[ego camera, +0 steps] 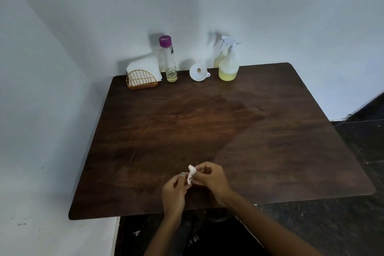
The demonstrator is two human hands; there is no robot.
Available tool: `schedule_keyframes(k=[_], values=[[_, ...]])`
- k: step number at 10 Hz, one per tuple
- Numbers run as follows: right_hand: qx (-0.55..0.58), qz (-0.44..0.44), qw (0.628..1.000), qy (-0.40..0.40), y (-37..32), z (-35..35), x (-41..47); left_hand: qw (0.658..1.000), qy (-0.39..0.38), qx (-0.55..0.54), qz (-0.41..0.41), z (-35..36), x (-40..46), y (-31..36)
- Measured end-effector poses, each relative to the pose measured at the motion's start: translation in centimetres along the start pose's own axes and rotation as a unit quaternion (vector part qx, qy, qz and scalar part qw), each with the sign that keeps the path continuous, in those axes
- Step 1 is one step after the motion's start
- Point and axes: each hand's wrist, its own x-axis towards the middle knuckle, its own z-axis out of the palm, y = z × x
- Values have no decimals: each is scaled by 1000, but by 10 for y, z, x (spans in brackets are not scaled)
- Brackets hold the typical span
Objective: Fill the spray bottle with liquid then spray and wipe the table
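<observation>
A dark wooden table (270, 141) stands in a corner, with a darker damp-looking patch across its middle. At the back edge stands a clear spray bottle (228, 64) with a white trigger head and pale yellow liquid in its lower part. Left of it lies a white funnel (198, 71) on its side. A tall clear bottle (169, 60) with a purple cap holds a little yellow liquid at its bottom. Near the front edge, my left hand (174, 192) and my right hand (209, 176) together pinch a small crumpled white tissue (191, 173).
A gold wire napkin holder (141, 81) with white napkins sits at the back left of the table. White walls close in behind and on the left. Dark floor shows to the right and below the front edge.
</observation>
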Motion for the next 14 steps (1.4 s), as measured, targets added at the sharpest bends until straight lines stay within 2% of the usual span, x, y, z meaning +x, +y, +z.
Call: schedule_keyframes(k=[1,2,3,4,5,6,7,9,10,11,12,13,14], values=[[13,-31,999,25,-19,-28,7,997,-66,-33,-20,26,0,17],[-117,-108,985,73,-28,-62,15,994,-102,-47,-14,62,1,34],[-199,-162,962,97,-37,-103,24,992,-110,-49,-20,110,5,50],[-222,-183,952,103,-49,-151,33,992,-115,-53,-18,163,6,63],[-154,-144,971,111,-60,-213,43,990,-131,-38,-20,224,2,74],[-13,-96,985,145,-70,-273,47,989,-149,1,-9,290,-4,82],[63,-62,982,165,-80,-330,53,987,-154,36,1,355,-12,85],[86,-34,969,230,-91,-438,82,976,-205,77,-8,473,-11,85],[103,-30,953,285,-96,-493,107,956,-262,123,50,536,1,85],[84,-8,931,354,-88,-544,149,934,-281,187,119,596,20,81],[52,25,906,419,-74,-585,201,905,-300,273,124,650,45,76],[3,74,891,447,-51,-622,255,873,-341,331,112,691,73,62],[-74,122,896,420,-31,-644,291,831,-353,418,103,714,102,48]])
